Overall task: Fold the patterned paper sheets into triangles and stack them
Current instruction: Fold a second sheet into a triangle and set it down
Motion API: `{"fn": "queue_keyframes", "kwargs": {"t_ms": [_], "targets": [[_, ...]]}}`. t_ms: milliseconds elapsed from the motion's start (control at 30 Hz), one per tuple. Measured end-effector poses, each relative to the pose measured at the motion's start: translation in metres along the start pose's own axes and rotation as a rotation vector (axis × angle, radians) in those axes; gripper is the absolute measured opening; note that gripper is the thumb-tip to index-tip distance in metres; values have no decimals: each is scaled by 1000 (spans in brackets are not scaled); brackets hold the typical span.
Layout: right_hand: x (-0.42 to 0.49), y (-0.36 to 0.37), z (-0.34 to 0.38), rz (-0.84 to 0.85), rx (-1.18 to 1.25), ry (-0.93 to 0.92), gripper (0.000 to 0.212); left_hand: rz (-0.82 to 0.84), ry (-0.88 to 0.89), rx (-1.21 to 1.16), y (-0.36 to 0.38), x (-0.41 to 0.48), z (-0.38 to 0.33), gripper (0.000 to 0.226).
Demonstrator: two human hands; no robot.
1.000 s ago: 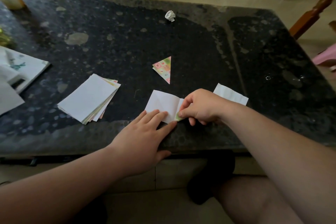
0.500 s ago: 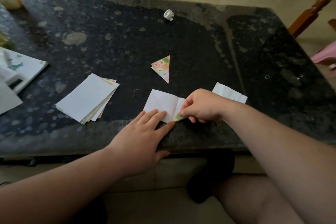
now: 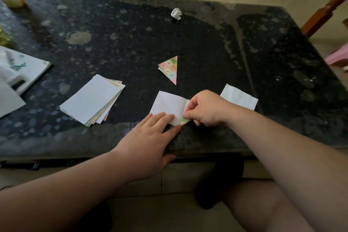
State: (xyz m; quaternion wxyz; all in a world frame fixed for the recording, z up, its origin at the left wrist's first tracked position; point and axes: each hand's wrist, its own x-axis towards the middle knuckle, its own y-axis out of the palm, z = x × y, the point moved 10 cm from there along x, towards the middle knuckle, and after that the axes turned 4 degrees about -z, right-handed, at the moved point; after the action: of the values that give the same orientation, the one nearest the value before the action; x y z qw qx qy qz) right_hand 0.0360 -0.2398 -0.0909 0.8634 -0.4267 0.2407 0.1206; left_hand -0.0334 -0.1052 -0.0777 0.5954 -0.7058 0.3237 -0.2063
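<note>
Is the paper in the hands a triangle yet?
Not yet. The sheet lies mostly flat, white side up; the right hand pinches one turned-over corner.

No word, number, label or brand can be read anywhere. The folded triangle (image 3: 170, 68) on the counter (image 3: 207, 43) carries only small coloured picture squares, and the white booklet (image 3: 28, 68) at the left edge bears teal marks too blurred to make out as letters. The paper sheet (image 3: 167, 104) at the near edge and the stack of sheets (image 3: 90, 100) show white backs with slivers of coloured pattern, none of it legible as writing.
</note>
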Motion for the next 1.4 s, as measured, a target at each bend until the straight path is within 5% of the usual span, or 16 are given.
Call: {"fn": "queue_keyframes", "kwargs": {"t_ms": [1400], "targets": [[2,-2,0,-41,-50,-3,19,40,-33,118,3,5,1,79]]}}
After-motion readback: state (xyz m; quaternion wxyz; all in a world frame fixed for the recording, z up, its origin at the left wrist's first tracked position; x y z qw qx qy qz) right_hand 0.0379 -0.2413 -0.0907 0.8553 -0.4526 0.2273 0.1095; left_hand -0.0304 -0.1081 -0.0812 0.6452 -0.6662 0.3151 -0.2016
